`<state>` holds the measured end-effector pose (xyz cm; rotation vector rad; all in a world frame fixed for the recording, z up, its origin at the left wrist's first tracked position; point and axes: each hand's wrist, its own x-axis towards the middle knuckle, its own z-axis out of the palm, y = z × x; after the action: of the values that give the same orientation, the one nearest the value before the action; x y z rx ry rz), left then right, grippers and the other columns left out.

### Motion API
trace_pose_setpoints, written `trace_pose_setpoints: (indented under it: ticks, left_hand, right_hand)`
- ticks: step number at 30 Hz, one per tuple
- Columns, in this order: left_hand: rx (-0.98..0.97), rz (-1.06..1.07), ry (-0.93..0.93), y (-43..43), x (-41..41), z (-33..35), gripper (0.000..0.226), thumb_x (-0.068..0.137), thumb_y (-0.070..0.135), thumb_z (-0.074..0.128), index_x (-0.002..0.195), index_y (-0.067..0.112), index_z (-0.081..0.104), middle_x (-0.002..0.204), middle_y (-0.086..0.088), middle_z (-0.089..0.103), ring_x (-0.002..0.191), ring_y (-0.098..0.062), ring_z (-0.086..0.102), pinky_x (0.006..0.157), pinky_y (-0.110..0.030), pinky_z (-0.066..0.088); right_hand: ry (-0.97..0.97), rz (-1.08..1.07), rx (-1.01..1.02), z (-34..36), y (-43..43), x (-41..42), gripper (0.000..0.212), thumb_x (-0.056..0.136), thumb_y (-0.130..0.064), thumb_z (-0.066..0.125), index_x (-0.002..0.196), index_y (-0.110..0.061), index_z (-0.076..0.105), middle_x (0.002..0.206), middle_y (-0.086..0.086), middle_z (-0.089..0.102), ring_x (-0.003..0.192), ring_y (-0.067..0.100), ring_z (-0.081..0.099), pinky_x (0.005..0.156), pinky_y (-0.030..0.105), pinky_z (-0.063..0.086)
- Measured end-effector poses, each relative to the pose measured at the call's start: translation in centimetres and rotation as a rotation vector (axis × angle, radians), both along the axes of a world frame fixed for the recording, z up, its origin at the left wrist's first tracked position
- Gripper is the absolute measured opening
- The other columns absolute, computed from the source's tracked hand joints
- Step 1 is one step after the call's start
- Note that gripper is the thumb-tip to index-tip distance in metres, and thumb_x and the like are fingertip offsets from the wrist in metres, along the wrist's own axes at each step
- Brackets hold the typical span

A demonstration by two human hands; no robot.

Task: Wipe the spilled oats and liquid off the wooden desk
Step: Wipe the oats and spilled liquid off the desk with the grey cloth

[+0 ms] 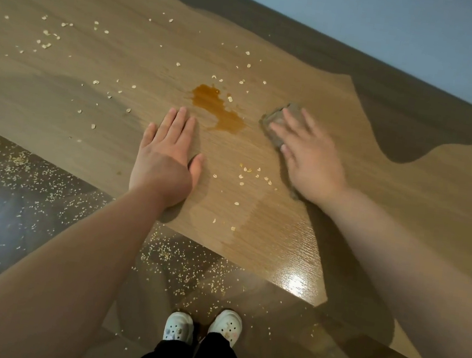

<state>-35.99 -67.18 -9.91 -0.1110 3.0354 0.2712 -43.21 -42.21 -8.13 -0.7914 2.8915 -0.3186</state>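
Pale, flat oats (48,40) dot the smooth, grained wooden desk (250,241), thickest at your left. Your left hand (165,156) lies flat on the wood, fingers straight, holding nothing. Just right of its fingertips, the amber liquid (217,109) forms a glossy, irregular puddle slanting from far-left to near-right. Further right, your right hand (313,162) presses a grey-brown cloth (279,121) with straight, spread fingers.

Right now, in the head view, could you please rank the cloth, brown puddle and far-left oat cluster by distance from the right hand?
1. Cloth, pressed under the right hand.
2. Brown puddle, just to its left.
3. Oat cluster, far left on the desk.
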Motion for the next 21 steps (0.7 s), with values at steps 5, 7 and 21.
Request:
trace_pose_setpoints:
  ticks: [5, 7, 21]
  left_hand:
    - [-0.054, -0.001, -0.032, 0.0, -0.3, 0.0, 0.068, 0.100, 0.042, 0.029, 0.157, 0.016, 0.002, 0.164, 0.000, -0.005, 0.151, -0.015, -0.008, 0.122, -0.038, -0.003]
    - [-0.045, 0.000, -0.029, 0.0, -0.3, 0.1, 0.068, 0.100, 0.042, 0.030, 0.157, 0.016, 0.004, 0.165, 0.000, -0.004, 0.151, -0.015, -0.007, 0.122, -0.039, -0.003]
    - [-0.030, -0.018, -0.018, 0.0, -0.3, 0.2, 0.068, 0.100, 0.042, 0.030, 0.157, 0.013, 0.008, 0.165, -0.003, 0.000, 0.151, -0.017, -0.003, 0.123, -0.042, 0.001]
  right_hand:
    - [-0.069, 0.424, -0.007, -0.8, 1.3, 3.4, 0.047, 0.098, -0.032, 0.029, 0.143, -0.028, 0.042, 0.154, -0.003, 0.032, 0.146, 0.026, 0.016, 0.115, 0.051, 0.012]
    - [-0.079, 0.244, -0.037, -0.4, 2.7, 1.9, 0.045, 0.100, -0.031, 0.031, 0.145, -0.030, 0.038, 0.156, -0.006, 0.026, 0.148, 0.024, 0.014, 0.118, 0.048, 0.011]
    - [-0.027, -0.046, -0.108, 0.1, 5.8, 5.9, 0.046, 0.100, -0.009, 0.047, 0.144, -0.021, 0.046, 0.156, -0.001, 0.033, 0.149, 0.023, 0.017, 0.119, 0.037, 0.006]
